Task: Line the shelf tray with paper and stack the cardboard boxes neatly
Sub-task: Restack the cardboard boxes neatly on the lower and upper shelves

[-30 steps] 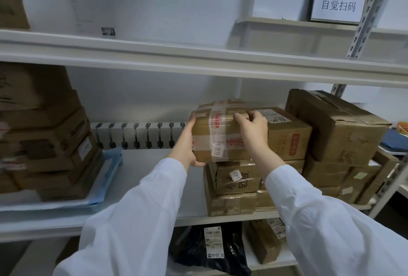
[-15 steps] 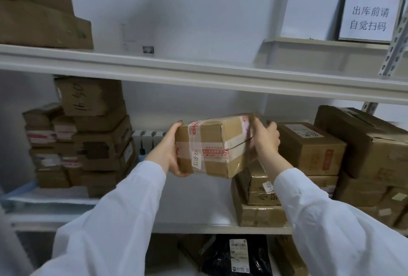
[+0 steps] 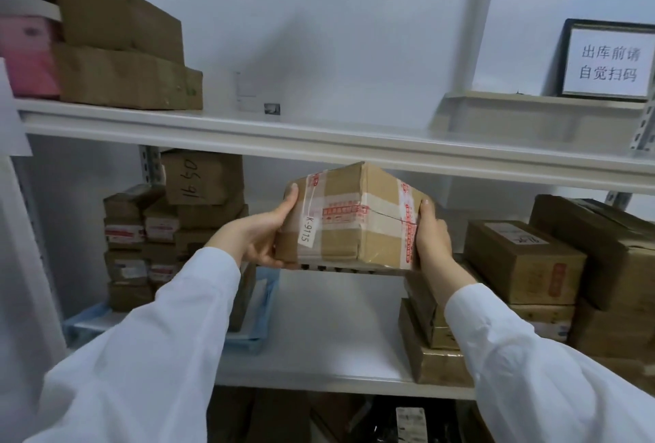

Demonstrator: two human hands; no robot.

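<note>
White metal shelving fills my view, with a bare stretch of the middle shelf (image 3: 319,329) lying between two groups of cardboard. A second ago the taped box (image 3: 349,217) sat on top of the right-hand pile (image 3: 430,332); now I have it lifted clear and carried leftward, hanging in the air above that bare stretch, touching nothing but my hands. My left hand (image 3: 257,240) cups its left end and lower corner, my right hand (image 3: 432,235) presses its right end, so my grip is clamped on the box from both sides. A label reading K-9115 faces me.

To the left stands the stack of boxes (image 3: 166,230) on the blue tray (image 3: 255,336), with pale paper showing under them, so I judge the lining already done. The view has swung left along with the box, which tells me this one is bound for that stack. The right-hand pile is one box shorter, with more waiting beside it. Headroom under the upper shelf (image 3: 319,137) looks tight, so I'd place it with care.
</note>
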